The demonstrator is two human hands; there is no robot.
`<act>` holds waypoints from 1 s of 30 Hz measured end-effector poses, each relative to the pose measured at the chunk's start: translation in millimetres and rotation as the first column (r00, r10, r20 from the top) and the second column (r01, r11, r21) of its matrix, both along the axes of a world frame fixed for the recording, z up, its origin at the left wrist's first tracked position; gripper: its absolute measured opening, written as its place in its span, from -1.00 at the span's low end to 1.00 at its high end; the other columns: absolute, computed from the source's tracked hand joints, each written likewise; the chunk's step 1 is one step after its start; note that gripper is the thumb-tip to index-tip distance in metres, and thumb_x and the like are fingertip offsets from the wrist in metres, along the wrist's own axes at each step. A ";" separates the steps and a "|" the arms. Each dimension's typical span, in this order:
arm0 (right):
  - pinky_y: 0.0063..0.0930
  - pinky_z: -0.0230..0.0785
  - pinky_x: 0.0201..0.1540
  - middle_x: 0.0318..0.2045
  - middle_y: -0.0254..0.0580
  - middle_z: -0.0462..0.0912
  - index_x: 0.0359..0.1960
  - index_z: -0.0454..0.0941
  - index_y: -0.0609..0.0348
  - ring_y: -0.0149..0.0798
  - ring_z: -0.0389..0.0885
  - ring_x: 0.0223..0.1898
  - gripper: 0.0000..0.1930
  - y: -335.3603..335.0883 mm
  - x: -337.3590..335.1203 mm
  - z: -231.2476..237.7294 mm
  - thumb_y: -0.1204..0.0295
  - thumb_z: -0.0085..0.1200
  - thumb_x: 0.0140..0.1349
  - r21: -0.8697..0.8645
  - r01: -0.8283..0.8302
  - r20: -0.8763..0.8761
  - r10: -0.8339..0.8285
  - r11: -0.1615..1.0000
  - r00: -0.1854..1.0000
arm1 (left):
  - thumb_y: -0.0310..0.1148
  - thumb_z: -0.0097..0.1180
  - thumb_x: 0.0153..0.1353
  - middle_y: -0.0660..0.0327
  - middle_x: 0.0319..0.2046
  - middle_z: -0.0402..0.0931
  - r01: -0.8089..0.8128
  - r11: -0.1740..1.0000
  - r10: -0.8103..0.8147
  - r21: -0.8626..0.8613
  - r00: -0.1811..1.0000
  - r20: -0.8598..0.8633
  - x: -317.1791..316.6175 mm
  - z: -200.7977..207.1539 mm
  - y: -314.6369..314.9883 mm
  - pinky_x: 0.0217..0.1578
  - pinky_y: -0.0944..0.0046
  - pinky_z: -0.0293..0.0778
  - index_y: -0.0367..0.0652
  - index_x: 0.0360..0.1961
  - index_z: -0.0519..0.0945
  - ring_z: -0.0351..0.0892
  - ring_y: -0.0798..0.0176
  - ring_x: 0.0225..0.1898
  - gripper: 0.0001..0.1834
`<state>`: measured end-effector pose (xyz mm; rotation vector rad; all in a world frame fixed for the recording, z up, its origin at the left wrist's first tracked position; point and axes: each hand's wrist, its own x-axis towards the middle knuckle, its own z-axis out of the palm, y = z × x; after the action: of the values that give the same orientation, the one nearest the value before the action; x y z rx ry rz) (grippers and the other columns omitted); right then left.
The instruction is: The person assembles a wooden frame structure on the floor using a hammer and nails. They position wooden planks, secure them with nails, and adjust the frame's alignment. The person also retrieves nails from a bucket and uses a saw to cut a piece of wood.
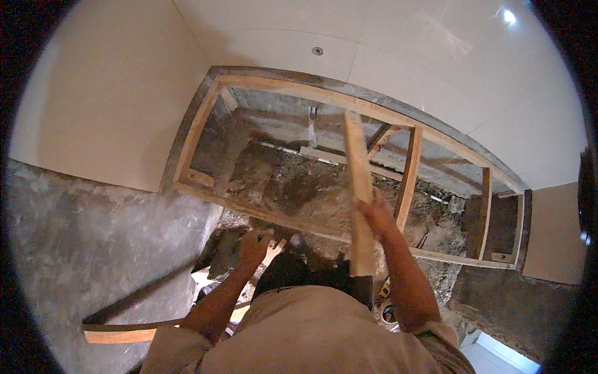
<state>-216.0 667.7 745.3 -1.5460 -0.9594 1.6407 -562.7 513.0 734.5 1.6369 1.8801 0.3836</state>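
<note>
My right hand is wrapped round a short length of timber. The piece stands out in front of me, one end over the far part of a wooden frame, the other close to my body. Lower on the left, my left hand is closed near the frame's front rail; what it grips, if anything, is hidden. The frame is a long rectangle with several cross pieces, among them an upright-looking strut just right of the held timber.
Inside the frame lie dirt and rubble, with a thin pale strip of wood across it. Pale wall panels rise behind. Another timber lies at lower left beside a bare grey wall. A tape roll sits near my right side.
</note>
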 end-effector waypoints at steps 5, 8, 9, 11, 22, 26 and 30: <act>-0.13 0.63 -0.29 -0.09 0.05 0.58 0.34 0.14 0.20 -0.04 0.68 -0.25 -0.24 30.7 -80.9 -31.8 0.54 0.31 0.16 0.182 -0.111 0.127 0.088 0.977 0.988 | -0.09 0.20 0.34 0.12 -0.28 0.70 -0.112 0.985 0.166 -0.133 0.834 0.526 16.5 -27.9 24.2 -0.21 0.16 0.53 -0.28 -0.19 0.72 0.65 0.21 -0.24 -0.61; -0.15 0.63 -0.29 -0.09 0.06 0.58 0.32 0.17 0.17 -0.06 0.68 -0.28 -0.28 38.1 -116.3 -40.6 0.47 0.33 0.17 0.043 -0.077 0.105 0.072 0.996 0.992 | -0.04 0.20 0.34 0.15 -0.21 0.69 -0.041 0.920 0.315 -0.390 0.671 0.672 31.6 -34.7 38.1 -0.19 0.21 0.51 -0.27 -0.11 0.71 0.62 0.23 -0.25 -0.56; -0.17 0.62 -0.28 -0.07 0.07 0.58 0.32 0.17 0.16 -0.07 0.68 -0.27 -0.27 39.8 -120.9 -46.4 0.42 0.34 0.17 0.003 -0.065 0.077 0.065 0.998 0.995 | -0.02 0.20 0.34 0.16 -0.19 0.69 -0.003 0.847 0.429 -0.532 0.595 0.680 39.1 -27.8 45.6 -0.19 0.22 0.51 -0.27 -0.09 0.70 0.61 0.23 -0.25 -0.54; -0.21 0.62 -0.24 -0.05 0.08 0.58 0.35 0.16 0.17 -0.09 0.67 -0.23 -0.24 53.1 -121.3 -65.9 0.31 0.35 0.20 -0.022 -0.050 -0.024 0.049 0.999 0.999 | -0.01 0.22 0.32 0.16 -0.19 0.69 0.001 0.873 0.402 -0.488 0.565 0.721 63.3 -14.5 57.7 -0.21 0.22 0.52 -0.26 -0.09 0.70 0.62 0.25 -0.24 -0.53; -0.22 0.50 -0.13 -0.04 -0.11 0.58 0.34 0.25 0.27 -0.21 0.57 -0.07 -0.34 88.0 -168.5 -136.4 0.08 0.13 0.39 0.089 0.011 0.076 -0.018 0.996 0.997 | 0.16 0.27 0.13 -0.12 -0.40 0.67 -0.130 0.958 0.120 -0.257 0.991 -0.055 72.9 -15.2 116.0 -0.21 -0.12 0.56 -0.21 -0.21 0.68 0.69 -0.20 -0.28 -0.43; -0.21 0.48 -0.08 -0.03 -0.10 0.59 0.39 0.24 0.24 -0.17 0.56 -0.05 -0.36 113.7 -198.0 -146.6 0.16 0.11 0.41 0.001 -0.039 0.079 0.039 0.999 0.996 | 0.17 0.30 0.09 -0.11 -0.38 0.67 -0.275 0.953 0.274 -0.128 0.961 -0.029 50.3 -49.7 122.1 -0.17 -0.12 0.54 -0.20 -0.17 0.68 0.68 -0.23 -0.27 -0.40; -0.17 0.49 -0.09 0.01 -0.11 0.61 0.43 0.26 0.19 -0.16 0.58 -0.05 -0.36 123.6 -196.1 -173.8 0.36 0.20 0.35 -0.061 0.034 -0.218 -0.047 0.998 0.975 | 0.10 0.24 0.24 -0.14 -0.31 0.64 -0.491 0.869 0.494 0.063 0.853 -0.168 8.8 -96.8 98.9 -0.14 -0.11 0.52 -0.28 -0.08 0.60 0.66 -0.20 -0.25 -0.41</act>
<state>-412.0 791.3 571.5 -1.3771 -0.7646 1.7799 -553.9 611.9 637.7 1.2076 2.4420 0.4736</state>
